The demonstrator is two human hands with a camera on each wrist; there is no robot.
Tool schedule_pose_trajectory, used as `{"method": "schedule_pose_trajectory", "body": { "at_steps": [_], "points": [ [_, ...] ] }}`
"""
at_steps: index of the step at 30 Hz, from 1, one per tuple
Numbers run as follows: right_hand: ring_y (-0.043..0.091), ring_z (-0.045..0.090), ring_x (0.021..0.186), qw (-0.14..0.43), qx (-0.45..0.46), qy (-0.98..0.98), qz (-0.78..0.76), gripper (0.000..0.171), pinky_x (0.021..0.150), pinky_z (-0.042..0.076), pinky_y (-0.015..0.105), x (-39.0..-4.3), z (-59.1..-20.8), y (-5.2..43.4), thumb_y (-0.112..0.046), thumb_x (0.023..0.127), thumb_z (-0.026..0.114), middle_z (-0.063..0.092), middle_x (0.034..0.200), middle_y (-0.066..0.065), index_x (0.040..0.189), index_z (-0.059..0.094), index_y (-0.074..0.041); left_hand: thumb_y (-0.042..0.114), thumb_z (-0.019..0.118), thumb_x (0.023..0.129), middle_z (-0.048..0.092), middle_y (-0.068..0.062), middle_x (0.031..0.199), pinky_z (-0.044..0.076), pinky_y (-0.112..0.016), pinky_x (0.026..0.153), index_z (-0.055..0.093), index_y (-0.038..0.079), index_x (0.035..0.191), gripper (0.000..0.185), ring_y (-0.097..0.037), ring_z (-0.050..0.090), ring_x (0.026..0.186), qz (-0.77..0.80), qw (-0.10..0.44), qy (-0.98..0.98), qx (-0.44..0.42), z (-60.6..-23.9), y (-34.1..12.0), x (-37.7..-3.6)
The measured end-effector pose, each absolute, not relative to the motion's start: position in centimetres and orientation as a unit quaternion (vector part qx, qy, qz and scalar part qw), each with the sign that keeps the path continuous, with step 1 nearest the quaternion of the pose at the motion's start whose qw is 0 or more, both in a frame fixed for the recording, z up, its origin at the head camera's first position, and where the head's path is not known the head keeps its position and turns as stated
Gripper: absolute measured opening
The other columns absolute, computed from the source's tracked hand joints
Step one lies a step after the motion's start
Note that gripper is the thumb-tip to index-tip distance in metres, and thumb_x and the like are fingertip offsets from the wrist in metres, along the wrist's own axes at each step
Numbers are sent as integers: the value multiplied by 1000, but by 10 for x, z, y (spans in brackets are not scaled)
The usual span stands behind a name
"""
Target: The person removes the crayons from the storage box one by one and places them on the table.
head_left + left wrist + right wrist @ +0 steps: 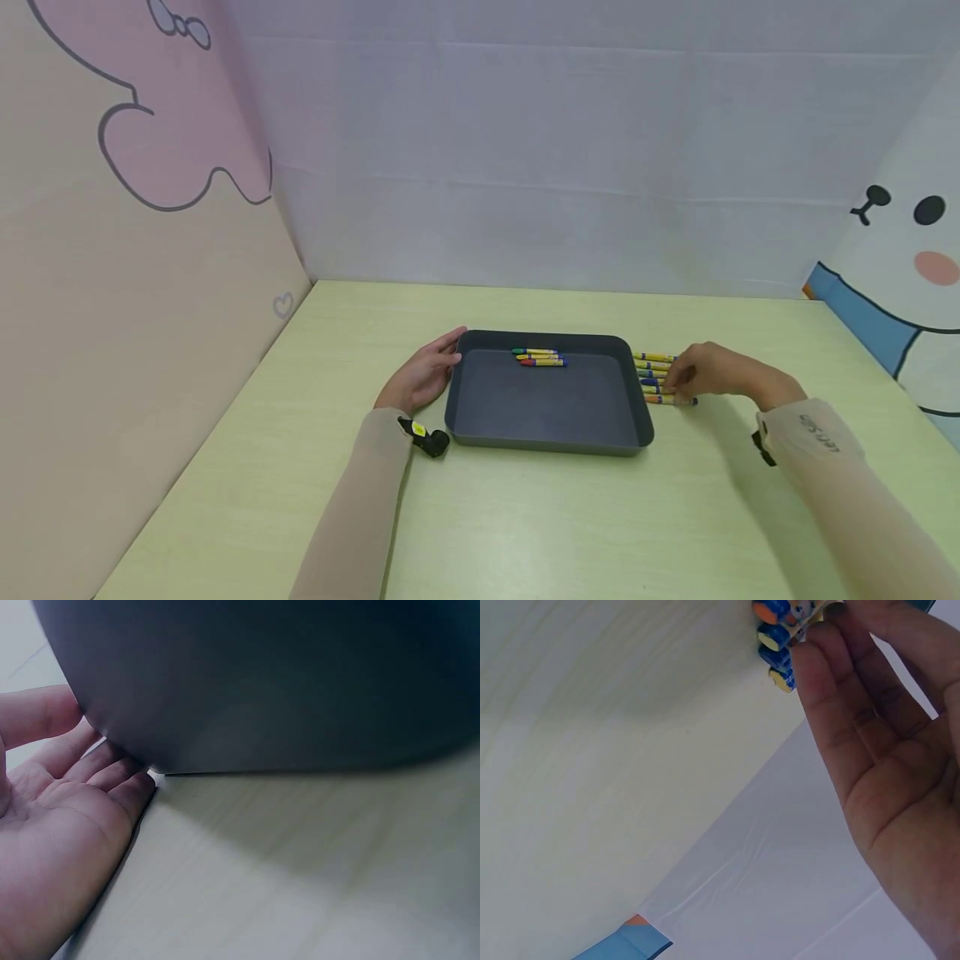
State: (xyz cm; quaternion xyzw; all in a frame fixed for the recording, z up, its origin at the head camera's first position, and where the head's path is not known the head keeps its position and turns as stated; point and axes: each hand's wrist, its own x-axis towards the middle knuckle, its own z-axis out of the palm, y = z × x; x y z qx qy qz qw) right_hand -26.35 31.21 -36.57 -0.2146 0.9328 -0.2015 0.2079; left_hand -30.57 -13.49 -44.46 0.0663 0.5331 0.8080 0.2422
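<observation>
A dark grey rectangular tray lies on the table. My left hand rests at its left side, thumb and loosely extended fingers touching the outer wall, as the left wrist view also shows. Inside the tray, near its far wall, lie three crayons with green, yellow and red tips. To the right of the tray several more crayons lie side by side in a column. Over this column my right hand bends down, its thumb and fingers pinching a crayon that they mostly hide.
The pale wooden table meets a white back wall. Side panels with cartoon drawings stand at left and right. A black wrist camera on the left wrist sits close to the tray's front left corner.
</observation>
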Motion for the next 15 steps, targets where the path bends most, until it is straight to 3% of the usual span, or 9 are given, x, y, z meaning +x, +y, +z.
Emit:
{"method": "schedule_pose_trajectory", "body": {
  "at_steps": [15],
  "points": [
    [14, 63, 84, 197, -228, 931, -209, 25, 73, 53, 34, -268, -346, 303, -7, 88, 66, 71, 100, 8, 111, 69, 1, -9, 36, 97, 8, -1, 163, 42, -17, 89, 18, 11, 155, 64, -14, 20, 142, 806, 242, 536, 73, -447, -135, -308]
  ]
}}
